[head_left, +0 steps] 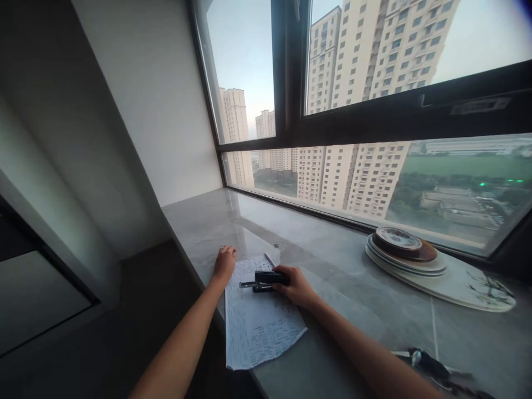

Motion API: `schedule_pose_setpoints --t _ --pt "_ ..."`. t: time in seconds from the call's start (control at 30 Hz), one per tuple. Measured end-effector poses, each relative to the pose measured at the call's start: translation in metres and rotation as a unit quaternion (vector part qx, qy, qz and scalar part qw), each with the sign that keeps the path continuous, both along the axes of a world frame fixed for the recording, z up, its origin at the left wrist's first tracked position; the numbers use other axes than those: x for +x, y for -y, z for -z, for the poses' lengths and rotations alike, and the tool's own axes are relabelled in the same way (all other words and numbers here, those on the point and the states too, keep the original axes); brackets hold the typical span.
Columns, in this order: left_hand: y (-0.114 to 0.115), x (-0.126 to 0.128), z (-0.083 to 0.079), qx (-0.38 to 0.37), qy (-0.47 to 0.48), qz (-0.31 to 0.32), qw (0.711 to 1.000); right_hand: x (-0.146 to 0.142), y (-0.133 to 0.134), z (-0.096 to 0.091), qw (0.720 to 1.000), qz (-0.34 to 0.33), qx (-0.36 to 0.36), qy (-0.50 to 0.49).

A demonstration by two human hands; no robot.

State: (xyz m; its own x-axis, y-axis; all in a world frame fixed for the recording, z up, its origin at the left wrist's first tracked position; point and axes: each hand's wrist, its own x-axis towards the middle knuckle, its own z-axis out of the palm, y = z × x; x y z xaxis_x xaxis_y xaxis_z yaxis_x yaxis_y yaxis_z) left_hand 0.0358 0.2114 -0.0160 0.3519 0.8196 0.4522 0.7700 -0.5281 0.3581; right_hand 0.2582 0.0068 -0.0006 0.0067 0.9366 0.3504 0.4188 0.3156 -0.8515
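Note:
My right hand (296,285) is wrapped round a black stapler (268,279) held over the written paper (260,327). A thin metal tray juts from the stapler's left end. My left hand (225,261) rests by the paper's upper left edge with its fingers curled in. Whatever may be between those fingers is too small to make out. Handwriting covers much of the paper, which overhangs the near edge of the grey sill and is curled at its lower right corner. A narrow rolled or folded white edge (269,259) shows at its top.
Stacked plates or mats (407,260), topped by a round dish, stand on the right of the grey stone sill (341,266). Dark and shiny items (432,366) lie at the lower right. A black-framed window (353,130) runs along the back, and the sill drops off at left.

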Motion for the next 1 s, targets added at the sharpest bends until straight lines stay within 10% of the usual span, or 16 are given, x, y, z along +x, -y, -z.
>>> schedule_pose_setpoints --t 0.27,0.6,1.0 --pt "0.005 -0.006 -0.002 0.027 0.071 0.006 0.997 0.000 0.001 -0.001 1.000 0.011 0.002 0.020" --pt "0.115 0.000 0.010 0.025 0.188 0.175 0.966 0.000 -0.005 0.008 0.999 0.000 0.019 0.032" --pt "0.123 0.001 0.009 -0.022 0.110 0.211 0.971 -0.005 -0.009 0.009 0.999 0.014 0.037 0.033"
